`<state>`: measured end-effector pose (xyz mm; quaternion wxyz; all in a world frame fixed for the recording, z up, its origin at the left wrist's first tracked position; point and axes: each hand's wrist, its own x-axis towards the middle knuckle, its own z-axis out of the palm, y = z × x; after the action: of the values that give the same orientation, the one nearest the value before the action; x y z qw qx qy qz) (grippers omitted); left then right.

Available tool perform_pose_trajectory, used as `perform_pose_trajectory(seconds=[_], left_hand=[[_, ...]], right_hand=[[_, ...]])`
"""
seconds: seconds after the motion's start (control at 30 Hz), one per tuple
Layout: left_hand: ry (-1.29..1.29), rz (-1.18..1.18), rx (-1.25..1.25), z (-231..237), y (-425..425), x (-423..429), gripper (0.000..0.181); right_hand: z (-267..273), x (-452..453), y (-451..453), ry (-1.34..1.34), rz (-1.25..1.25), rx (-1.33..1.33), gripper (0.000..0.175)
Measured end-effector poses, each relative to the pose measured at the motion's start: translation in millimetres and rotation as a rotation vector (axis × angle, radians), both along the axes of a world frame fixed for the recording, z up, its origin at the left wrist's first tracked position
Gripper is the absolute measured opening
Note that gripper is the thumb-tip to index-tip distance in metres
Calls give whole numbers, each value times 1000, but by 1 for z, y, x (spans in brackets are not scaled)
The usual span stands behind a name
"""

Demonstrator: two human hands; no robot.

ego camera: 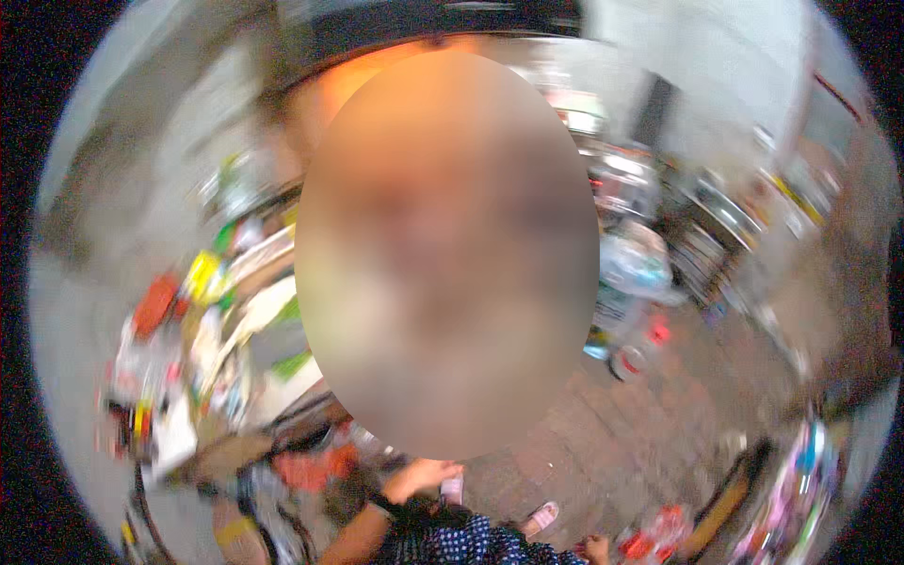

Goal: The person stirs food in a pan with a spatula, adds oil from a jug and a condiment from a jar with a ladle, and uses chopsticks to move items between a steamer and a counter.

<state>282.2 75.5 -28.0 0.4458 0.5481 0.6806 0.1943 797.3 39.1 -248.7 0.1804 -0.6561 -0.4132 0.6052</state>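
Note:
The view is badly smeared by motion, and a large blurred oval hides its middle. At the bottom, my left hand [422,477] reaches out from the bare forearm, its fingers at the oval's lower edge; whether it holds anything cannot be told. My right hand [597,548] is low beside the dark dotted clothing [480,540], with its grip unclear. A pink slipper [544,516] is on one foot, and another pink slipper [453,489] shows near my left hand. A red and clear plastic item, perhaps a bag [660,533], lies right of my right hand.
A cluttered table or counter [265,406] stands at the left, with a yellow item [205,277] and a round red item [155,305]. Plastic bags [635,261] and shelves or racks [727,212] are at the right. Brown floor [635,438] stretches below them; colourful items [791,487] lie at the lower right.

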Motion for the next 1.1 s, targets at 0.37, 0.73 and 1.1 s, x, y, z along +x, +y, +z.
perform_pose_trajectory(seconds=[0.37,0.73,1.1], left_hand=[[-100,873,315,45,-151,-137,33],[-2,1256,485,110,-204,-169,24],[331,1068,475,210,-160,-282,14]], right_hand=[[69,-179,162,173,785,-311,21],[171,-356,220,-90,1112,82,25],[311,-468,221,66,1363,241,26]])
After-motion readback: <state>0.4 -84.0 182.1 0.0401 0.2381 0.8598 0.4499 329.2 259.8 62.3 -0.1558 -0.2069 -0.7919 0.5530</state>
